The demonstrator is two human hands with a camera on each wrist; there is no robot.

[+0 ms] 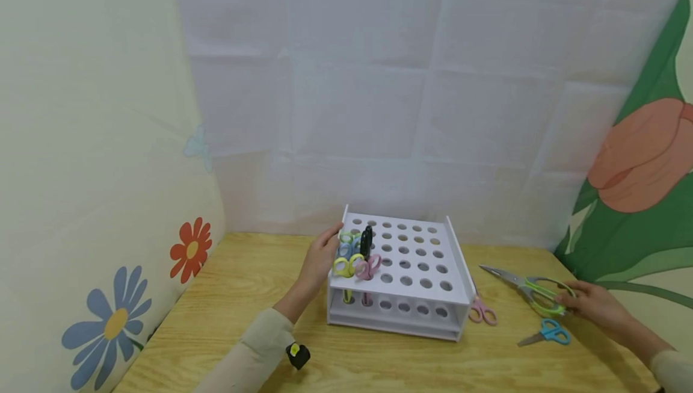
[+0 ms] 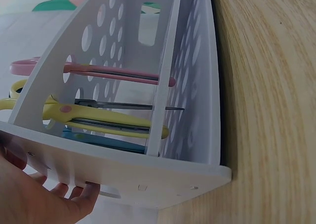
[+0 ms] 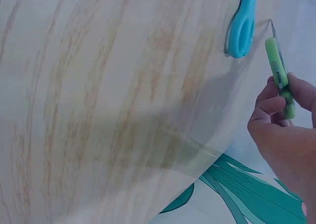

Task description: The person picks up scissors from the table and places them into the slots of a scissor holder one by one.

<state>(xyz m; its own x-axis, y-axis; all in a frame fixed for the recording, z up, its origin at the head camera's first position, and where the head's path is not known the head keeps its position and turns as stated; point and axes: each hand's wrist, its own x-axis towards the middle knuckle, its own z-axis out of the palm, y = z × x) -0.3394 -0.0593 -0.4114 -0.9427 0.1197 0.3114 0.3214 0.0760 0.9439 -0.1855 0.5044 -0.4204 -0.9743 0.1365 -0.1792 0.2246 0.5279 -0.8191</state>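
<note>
My left hand [image 1: 319, 256] rests against the left side panel of a white rack [image 1: 414, 292] with rows of round holes. In the left wrist view, its fingertips press the outside of that panel [image 2: 143, 184]. Pink scissors [image 1: 368, 266], yellow scissors [image 1: 342, 266] and several others stand in the holes at the rack's left, blades down. On the right, my right hand [image 1: 598, 307] grips large green-and-grey scissors [image 1: 541, 297] by the handles, blades pointing left. The right wrist view shows the green handle [image 3: 276, 61] pinched between thumb and fingers.
Blue-handled scissors [image 1: 553, 331] lie on the wooden table [image 1: 411, 366] just in front of the right hand. Pink-handled scissors [image 1: 483, 312] lie beside the rack's right side, partly hidden by it. A white cloth [image 1: 357, 110] hangs behind the table, with patterned cloths at both sides.
</note>
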